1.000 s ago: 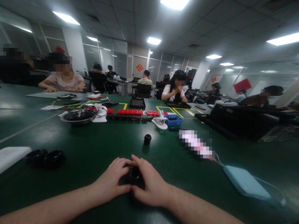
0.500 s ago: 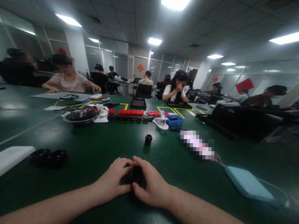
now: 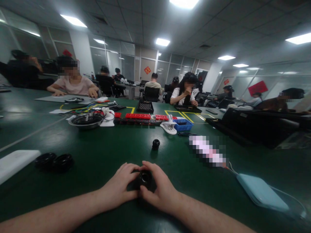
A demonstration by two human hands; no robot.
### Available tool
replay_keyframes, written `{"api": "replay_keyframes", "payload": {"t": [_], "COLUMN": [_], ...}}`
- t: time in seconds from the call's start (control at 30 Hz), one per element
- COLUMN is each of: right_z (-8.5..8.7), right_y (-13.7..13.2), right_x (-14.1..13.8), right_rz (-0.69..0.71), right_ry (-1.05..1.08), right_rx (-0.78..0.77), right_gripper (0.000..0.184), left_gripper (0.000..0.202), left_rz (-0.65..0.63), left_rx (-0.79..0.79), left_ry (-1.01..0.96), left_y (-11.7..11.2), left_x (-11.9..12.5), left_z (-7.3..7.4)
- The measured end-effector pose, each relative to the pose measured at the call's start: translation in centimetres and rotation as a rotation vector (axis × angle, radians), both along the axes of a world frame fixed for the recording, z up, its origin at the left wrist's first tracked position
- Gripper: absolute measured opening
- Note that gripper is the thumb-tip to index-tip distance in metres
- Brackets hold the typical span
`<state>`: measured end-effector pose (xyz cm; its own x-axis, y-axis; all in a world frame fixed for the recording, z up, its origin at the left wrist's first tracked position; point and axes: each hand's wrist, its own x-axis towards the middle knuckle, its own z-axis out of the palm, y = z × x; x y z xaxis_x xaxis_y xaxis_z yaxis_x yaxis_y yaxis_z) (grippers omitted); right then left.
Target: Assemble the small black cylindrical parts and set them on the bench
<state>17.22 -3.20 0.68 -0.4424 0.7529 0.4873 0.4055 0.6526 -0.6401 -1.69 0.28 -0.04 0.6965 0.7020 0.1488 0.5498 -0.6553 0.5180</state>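
Note:
A glossy black round part point(image 3: 145, 177) with a hole in its top is cupped between my two hands, low over the green table. My left hand point(image 3: 123, 184) curls round its left side, thumb and fingertips reaching toward it. From the right, my right hand point(image 3: 157, 186) wraps it, the fingers at its far side and the thumb at its near side. The underside of the part is hidden. A smaller black ribbed piece point(image 3: 155, 144) stands upright just beyond the hands. To the left lie two black ring-like parts point(image 3: 45, 160), side by side and touching.
A white box point(image 3: 18, 163) sits at the left edge. On the right, a phone point(image 3: 206, 150) is cabled to a light blue power bank point(image 3: 262, 191). Farther back are a metal bowl point(image 3: 86, 122), white clips point(image 3: 169, 125), red strips point(image 3: 138, 116) and a blue bin point(image 3: 184, 125). Other people sit beyond.
The black part's top hole shows more clearly between my hands now. The whole view has shifted slightly; my grip looks much the same.

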Motion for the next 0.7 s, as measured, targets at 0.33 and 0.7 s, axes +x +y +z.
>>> {"api": "replay_keyframes", "payload": {"t": [0.33, 0.7], "right_z": [0.22, 0.04], "right_y": [0.30, 0.27], "right_x": [-0.10, 0.21], "right_rz": [-0.103, 0.049], "right_ry": [-0.097, -0.094], "right_rx": [-0.138, -0.027], "right_gripper": [0.070, 0.078], "left_gripper": [0.032, 0.033], "left_rz": [0.003, -0.007], "left_rx": [0.014, 0.053], "left_ry": [0.020, 0.012], "left_y": [-0.19, 0.23], "left_x": [0.11, -0.09], "left_z": [0.39, -0.39]}}
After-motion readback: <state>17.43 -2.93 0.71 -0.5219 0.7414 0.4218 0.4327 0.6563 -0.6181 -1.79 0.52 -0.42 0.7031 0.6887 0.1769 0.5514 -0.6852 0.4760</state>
